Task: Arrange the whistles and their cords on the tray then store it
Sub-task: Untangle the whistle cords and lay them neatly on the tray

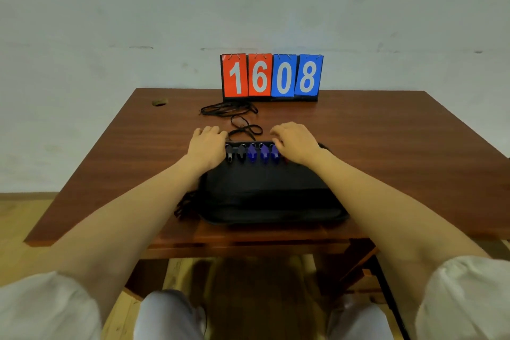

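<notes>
Between both hands, whistles (252, 152) point nearward.

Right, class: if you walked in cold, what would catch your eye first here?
The scoreboard at the table's far edge, red cards reading 16 and blue cards 08. Next, the row of black and blue whistles between the left hand and right hand, just beyond a black case. Loose black cords lie behind them.

Soft, even indoor light; faint shadows, wide-angle edge warping, slight overall blur.
</notes>
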The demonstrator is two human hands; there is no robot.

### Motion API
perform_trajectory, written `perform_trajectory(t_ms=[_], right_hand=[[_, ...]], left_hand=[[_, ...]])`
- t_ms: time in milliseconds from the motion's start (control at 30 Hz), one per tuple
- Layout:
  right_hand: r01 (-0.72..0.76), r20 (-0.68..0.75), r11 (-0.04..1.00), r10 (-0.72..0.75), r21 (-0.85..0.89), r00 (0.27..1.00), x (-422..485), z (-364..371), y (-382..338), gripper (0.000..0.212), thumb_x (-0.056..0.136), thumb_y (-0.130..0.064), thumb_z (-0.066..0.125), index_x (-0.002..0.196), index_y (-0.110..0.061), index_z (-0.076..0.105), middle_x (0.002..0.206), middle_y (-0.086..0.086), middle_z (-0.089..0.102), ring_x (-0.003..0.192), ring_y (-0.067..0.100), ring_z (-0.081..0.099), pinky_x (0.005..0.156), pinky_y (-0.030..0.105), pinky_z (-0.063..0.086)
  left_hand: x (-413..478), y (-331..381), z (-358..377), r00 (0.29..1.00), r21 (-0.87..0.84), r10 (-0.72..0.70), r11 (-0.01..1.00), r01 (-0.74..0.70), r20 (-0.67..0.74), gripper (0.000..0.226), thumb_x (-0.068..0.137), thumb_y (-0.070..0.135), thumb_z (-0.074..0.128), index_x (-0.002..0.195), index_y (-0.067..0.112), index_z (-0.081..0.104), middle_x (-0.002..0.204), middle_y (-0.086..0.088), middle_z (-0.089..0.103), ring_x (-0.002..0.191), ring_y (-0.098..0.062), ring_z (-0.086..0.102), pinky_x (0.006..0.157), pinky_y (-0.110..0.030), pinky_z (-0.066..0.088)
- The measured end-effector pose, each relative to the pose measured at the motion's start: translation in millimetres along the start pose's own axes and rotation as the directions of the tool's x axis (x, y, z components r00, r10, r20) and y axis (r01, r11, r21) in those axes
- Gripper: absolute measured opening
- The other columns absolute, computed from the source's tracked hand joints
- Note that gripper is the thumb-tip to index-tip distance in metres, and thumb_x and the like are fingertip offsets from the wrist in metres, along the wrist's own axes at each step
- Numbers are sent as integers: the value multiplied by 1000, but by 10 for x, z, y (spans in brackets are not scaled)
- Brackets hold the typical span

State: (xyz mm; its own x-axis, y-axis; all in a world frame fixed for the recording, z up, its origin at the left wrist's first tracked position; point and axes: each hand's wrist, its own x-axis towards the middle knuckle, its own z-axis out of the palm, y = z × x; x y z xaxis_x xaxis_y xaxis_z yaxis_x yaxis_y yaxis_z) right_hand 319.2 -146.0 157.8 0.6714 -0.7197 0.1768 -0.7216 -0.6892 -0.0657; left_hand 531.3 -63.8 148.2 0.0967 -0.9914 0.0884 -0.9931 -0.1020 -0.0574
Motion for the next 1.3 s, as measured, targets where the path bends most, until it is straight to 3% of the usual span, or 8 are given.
perform_trajectory(t_ms=[367, 533, 767, 967, 1033, 1100, 1200, 1300], right_hand=[[-72, 223, 982, 32, 175, 974, 1343, 601, -14, 40, 96, -17, 44, 136, -20, 45, 131, 12, 51, 121, 31, 46, 97, 46, 44], [-30, 284, 993, -3, 111, 959, 1568, 910, -25, 38, 99, -20, 40, 136, -19, 45, 126, 14, 49, 119, 33, 43, 95, 46, 42], [-158, 137, 935, 119, 319, 983, 1580, 958, 102, 25, 96, -21, 47, 107, -11, 67, 113, 11, 60, 106, 29, 55, 84, 40, 48], [-222, -13, 852, 260, 475, 966, 1545, 610, 161, 23, 98, -24, 47, 105, -15, 67, 110, 4, 59, 94, 20, 57, 77, 32, 46], [-197, -44, 838, 254, 509, 966, 1529, 456, 121, 21, 98, -25, 47, 105, -17, 65, 106, 2, 63, 89, 17, 57, 76, 32, 48], [-153, -85, 825, 235, 545, 968, 1501, 281, 83, 20, 98, -24, 47, 102, -16, 64, 97, 3, 68, 86, 20, 61, 78, 39, 53], [-102, -157, 841, 216, 532, 964, 1446, -1, 42, 20, 98, -24, 44, 102, -14, 62, 88, 5, 68, 80, 21, 62, 74, 38, 54], [-129, -323, 890, 289, 438, 901, 1350, -325, 96, 26, 101, -26, 39, 106, -12, 61, 88, 5, 66, 76, 20, 60, 68, 35, 51]], left_hand=[[1065, -241, 394, 979, -236, -132, 957, 168, 158, 35, 96, 29, 45, 120, 6, 54, 124, -16, 53, 117, -36, 49, 95, -45, 39], [1278, -239, 638, 981, -267, -107, 952, 148, 160, 34, 93, 34, 51, 115, 9, 56, 119, -14, 53, 114, -36, 49, 90, -43, 41], [1306, -330, 715, 979, -410, -196, 889, 203, 61, 14, 91, 22, 57, 94, 12, 65, 104, -7, 59, 102, -30, 56, 70, -34, 39], [1238, -333, 549, 969, -283, -239, 926, 249, 69, 24, 96, 22, 47, 112, 9, 58, 121, -12, 59, 112, -33, 53, 91, -41, 40], [1252, -244, 441, 978, -325, -209, 923, 204, 20, 32, 96, 26, 47, 123, 10, 54, 127, -11, 54, 120, -32, 48, 98, -44, 38], [1251, -92, 254, 987, -585, -157, 804, 110, -30, 43, 95, 31, 51, 133, 13, 47, 130, -6, 52, 120, -24, 49, 100, -38, 39], [1237, 141, -74, 993, -874, -114, 478, 89, 38, 44, 91, 27, 59, 132, 16, 49, 106, 1, 58, 94, -13, 53, 85, -26, 41], [1234, 245, -260, 995, -844, -101, 530, 78, 29, 21, 94, 23, 53, 104, 7, 63, 86, -3, 64, 82, -17, 58, 69, -26, 40]])
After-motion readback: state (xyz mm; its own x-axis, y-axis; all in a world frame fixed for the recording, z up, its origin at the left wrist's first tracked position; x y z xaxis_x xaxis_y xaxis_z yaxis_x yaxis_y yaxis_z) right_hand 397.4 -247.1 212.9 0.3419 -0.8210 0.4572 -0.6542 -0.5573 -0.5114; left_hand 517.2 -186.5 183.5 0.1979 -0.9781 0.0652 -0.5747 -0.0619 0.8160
